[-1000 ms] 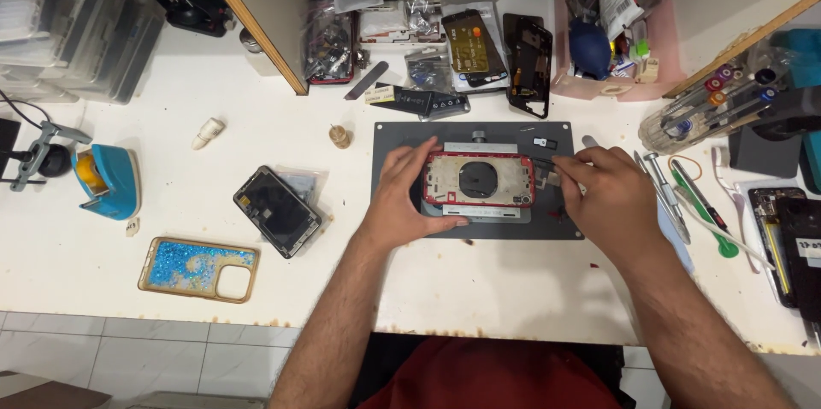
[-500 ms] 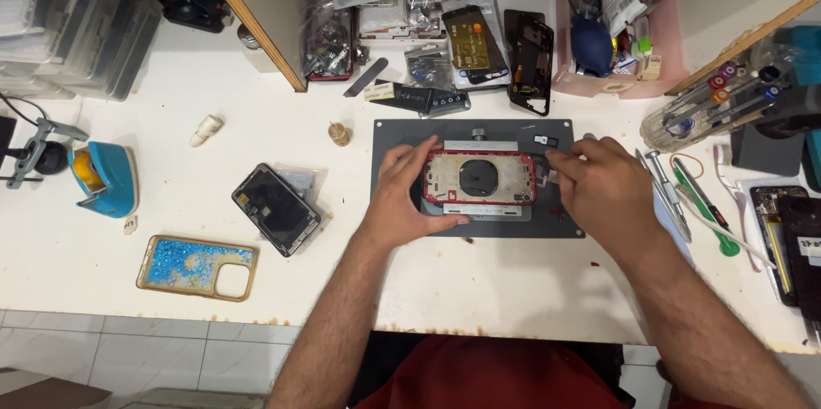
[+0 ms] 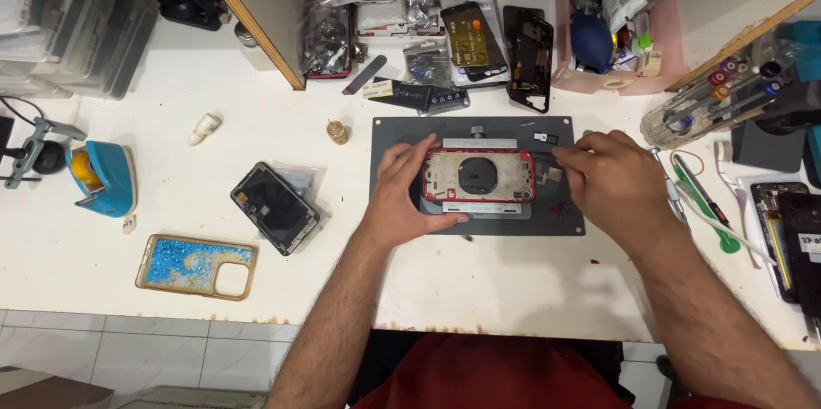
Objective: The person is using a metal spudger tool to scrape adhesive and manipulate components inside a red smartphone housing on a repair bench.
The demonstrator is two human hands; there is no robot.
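So, quick rundown, biggest stuff first:

Counter: white counter [image 3: 256,152], pretty cluttered along the back with parts bags, loose screens and a pink tray of odds and ends.

Mat: dark grey work mat [image 3: 402,135] sits in the middle of the counter, right in front of the person.

Phone shell: red-framed phone housing [image 3: 479,175] lies flat on the mat, open side up, round dark coil in the middle. It's between both hands.

Left hand: left hand [image 3: 400,195] rests on the left end of the housing, fingers spread along its top edge and thumb under its bottom edge, pinning it down rather than gripping.

Right hand: right hand [image 3: 609,182] is at the right end, fingers pinched together. Looks like a thin dark tool tip pokes out toward the frame, but can't tell for sure what's in there.

Spare screen: black display [image 3: 274,220] lies well off to the left, with a glittery blue case [image 3: 196,266] nearer the counter edge.

Tools: screwdrivers and green-handled picks [image 3: 703,204] are just right of the mat.

Risk: my guess, if the left hand eases off, the housing skids on the mat and the tip slips into the coil or a flex cable. Tiny bits near the mat's right side could get knocked off by that wrist too.
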